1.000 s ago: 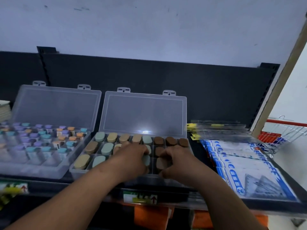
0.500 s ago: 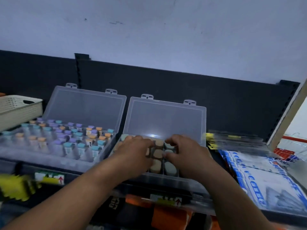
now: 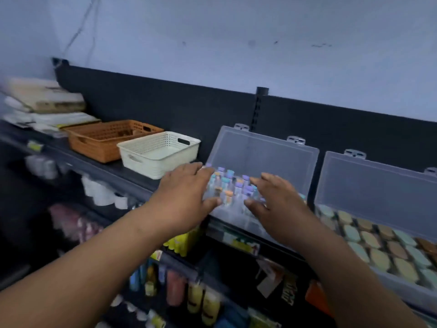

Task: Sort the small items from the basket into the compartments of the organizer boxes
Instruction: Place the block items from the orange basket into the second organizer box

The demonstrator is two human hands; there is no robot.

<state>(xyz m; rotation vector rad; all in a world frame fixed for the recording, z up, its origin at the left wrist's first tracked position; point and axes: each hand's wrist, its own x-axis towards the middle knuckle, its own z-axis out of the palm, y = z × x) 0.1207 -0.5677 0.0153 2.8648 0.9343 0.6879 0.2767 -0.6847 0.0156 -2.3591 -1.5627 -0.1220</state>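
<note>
Two clear organizer boxes stand open on a dark shelf. The left box (image 3: 264, 152) holds upright small tubes (image 3: 230, 184) with purple, teal and orange caps. My left hand (image 3: 183, 198) and my right hand (image 3: 275, 204) hover over its front, fingers spread, one on each side of the tubes, holding nothing. The right box (image 3: 376, 183) is filled with oval tan, brown and pale green pieces (image 3: 378, 247). A cream basket (image 3: 159, 153) sits just left of the tube box, and it looks empty.
An orange-brown basket (image 3: 106, 138) stands behind the cream one, with stacked packets (image 3: 45, 100) further left. Lower shelves below hold bottles and pouches (image 3: 189, 294). The black back panel (image 3: 165, 102) runs behind everything.
Both hands left the oval-piece box and moved left to the tube box. The view swung left, bringing the two baskets into sight.
</note>
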